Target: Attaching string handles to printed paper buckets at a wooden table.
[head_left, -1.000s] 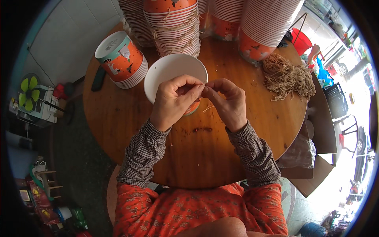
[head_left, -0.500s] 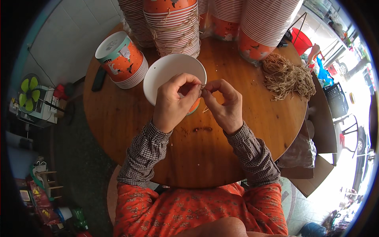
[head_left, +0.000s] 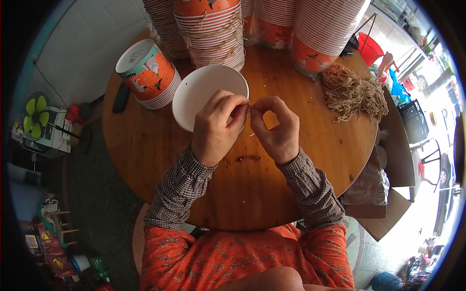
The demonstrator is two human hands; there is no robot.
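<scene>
My left hand (head_left: 219, 127) and my right hand (head_left: 277, 128) meet fingertip to fingertip over the near right rim of a paper bucket (head_left: 196, 94). Both pinch a thin tan cord (head_left: 252, 134), whose loose end dangles just below the fingers; the pinched part is mostly hidden. The bucket is tilted, its white inside facing up, with a small dark hole in its wall. A short stack of orange buckets (head_left: 155, 77) stands upside down to the left. At the far right of the table lies a tangled bundle of tan cords (head_left: 357, 94).
Tall stacks of nested buckets (head_left: 208, 34) line the back of the round wooden table (head_left: 233, 194), some with cords hanging at their rims. More stacks in clear wrap (head_left: 325, 34) stand back right. A dark phone-like object (head_left: 121, 97) lies at left. Cardboard boxes (head_left: 395, 165) stand right of the table.
The bucket has shifted slightly left and its orange side is now hidden. My left hand has turned and moved a little to the right; both hands still pinch the cord.
</scene>
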